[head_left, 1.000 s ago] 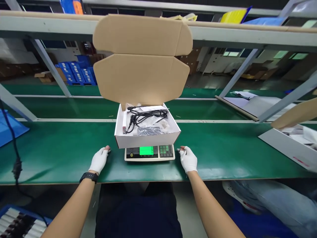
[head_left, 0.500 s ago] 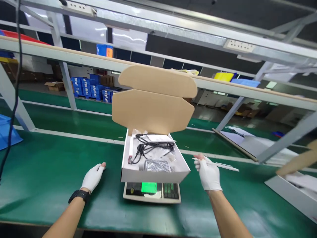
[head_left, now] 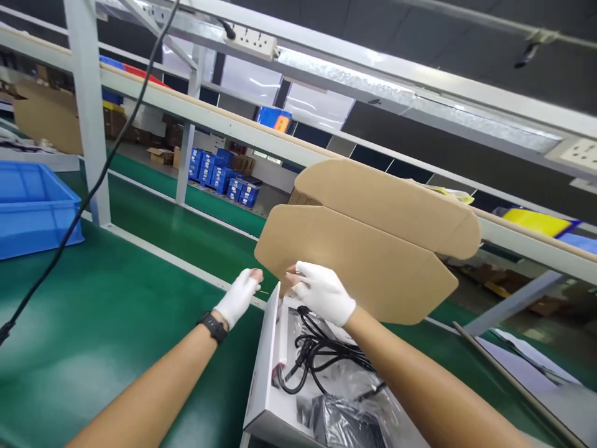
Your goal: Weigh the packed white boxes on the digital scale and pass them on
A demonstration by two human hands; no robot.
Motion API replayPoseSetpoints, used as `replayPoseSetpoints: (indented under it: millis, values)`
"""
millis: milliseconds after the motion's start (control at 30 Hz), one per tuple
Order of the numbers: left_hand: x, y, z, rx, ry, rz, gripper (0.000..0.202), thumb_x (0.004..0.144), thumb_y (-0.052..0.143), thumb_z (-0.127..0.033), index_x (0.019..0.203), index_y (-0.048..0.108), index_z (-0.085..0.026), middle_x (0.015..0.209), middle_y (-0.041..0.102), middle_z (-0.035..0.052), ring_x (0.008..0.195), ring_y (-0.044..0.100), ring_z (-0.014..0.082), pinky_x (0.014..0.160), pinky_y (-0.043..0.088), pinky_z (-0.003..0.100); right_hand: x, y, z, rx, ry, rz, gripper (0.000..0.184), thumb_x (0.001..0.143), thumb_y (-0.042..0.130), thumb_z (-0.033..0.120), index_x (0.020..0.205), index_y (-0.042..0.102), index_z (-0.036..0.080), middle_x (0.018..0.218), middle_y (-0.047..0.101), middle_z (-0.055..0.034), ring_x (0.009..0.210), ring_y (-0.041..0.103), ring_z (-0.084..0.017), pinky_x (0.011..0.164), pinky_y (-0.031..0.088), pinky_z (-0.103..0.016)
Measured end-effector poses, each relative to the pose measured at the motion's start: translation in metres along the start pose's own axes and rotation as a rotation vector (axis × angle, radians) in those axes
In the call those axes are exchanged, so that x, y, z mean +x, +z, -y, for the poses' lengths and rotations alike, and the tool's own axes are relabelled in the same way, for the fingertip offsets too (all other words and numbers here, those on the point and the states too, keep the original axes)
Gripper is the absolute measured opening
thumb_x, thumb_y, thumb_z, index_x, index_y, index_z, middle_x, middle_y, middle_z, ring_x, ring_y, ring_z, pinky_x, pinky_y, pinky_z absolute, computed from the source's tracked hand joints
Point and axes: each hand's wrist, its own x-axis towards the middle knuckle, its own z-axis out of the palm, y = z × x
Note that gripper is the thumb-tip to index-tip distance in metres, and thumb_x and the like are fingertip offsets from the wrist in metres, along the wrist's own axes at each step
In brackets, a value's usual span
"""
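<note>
A white carton [head_left: 261, 379] with a raised brown cardboard lid [head_left: 368, 261] stands in front of me. Inside lie a coiled black power cable [head_left: 317, 354] and a dark block in clear plastic wrap [head_left: 345, 423]. My right hand [head_left: 321, 291], in a white glove with bare fingertips, is over the carton's far left corner. Its fingers are curled together, and whatever they hold is hidden. My left hand [head_left: 239, 297], gloved the same way, hovers just left of that corner, fingers loosely bent and slightly apart, with nothing visible in them.
A blue plastic bin [head_left: 37, 205] sits at the left on the green table [head_left: 116, 323]. A black cord [head_left: 112, 149] hangs in front of it. Metal shelf posts [head_left: 88, 112] and a long rail [head_left: 224, 127] run behind the carton. White sheets [head_left: 532, 361] lie at the right.
My view has swung left and closer to the carton. My right hand has moved from the right side to its far left corner; the thin white sticks it held no longer show. My left hand has reached forward.
</note>
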Motion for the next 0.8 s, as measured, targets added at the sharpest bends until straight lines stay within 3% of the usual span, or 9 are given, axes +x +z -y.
replayPoseSetpoints:
  millis: [100, 267, 467, 800]
  values:
    - [0.016, 0.022, -0.015, -0.088, 0.034, 0.023, 0.055, 0.076, 0.055, -0.066, 0.097, 0.055, -0.015, 0.102, 0.064, 0.0130, 0.094, 0.061, 0.0227, 0.083, 0.048, 0.035, 0.002, 0.030, -0.007, -0.163, -0.075, -0.037, 0.014, 0.088, 0.052, 0.028, 0.078, 0.057, 0.019, 0.075, 0.064, -0.0033, 0.069, 0.059, -0.018, 0.065, 0.041, -0.028]
    - [0.027, 0.033, -0.009, -0.073, 0.023, 0.032, 0.049, 0.077, 0.051, -0.067, 0.070, 0.053, -0.018, 0.072, 0.061, 0.0057, 0.073, 0.059, 0.0194, 0.070, 0.047, 0.031, -0.014, 0.055, -0.018, -0.144, -0.048, -0.169, 0.019, 0.091, 0.046, 0.027, 0.075, 0.052, 0.019, 0.073, 0.064, -0.0036, 0.064, 0.059, -0.017, 0.063, 0.041, -0.027]
    - [0.030, 0.033, -0.003, -0.084, 0.025, -0.003, 0.048, 0.074, 0.055, -0.066, 0.063, 0.052, -0.019, 0.067, 0.060, 0.0052, 0.069, 0.060, 0.0201, 0.066, 0.047, 0.030, -0.010, 0.060, -0.019, -0.258, -0.073, -0.168, 0.023, 0.092, 0.045, 0.025, 0.072, 0.055, 0.020, 0.071, 0.063, -0.0032, 0.068, 0.060, -0.018, 0.065, 0.041, -0.027]
    - [0.028, 0.035, -0.007, -0.113, 0.018, -0.027, 0.051, 0.067, 0.060, -0.068, 0.063, 0.053, -0.018, 0.064, 0.060, 0.0044, 0.068, 0.062, 0.0209, 0.066, 0.049, 0.031, -0.012, 0.061, -0.019, -0.242, -0.073, -0.175, 0.024, 0.092, 0.044, 0.025, 0.071, 0.054, 0.019, 0.069, 0.062, -0.0034, 0.065, 0.058, -0.016, 0.064, 0.041, -0.025]
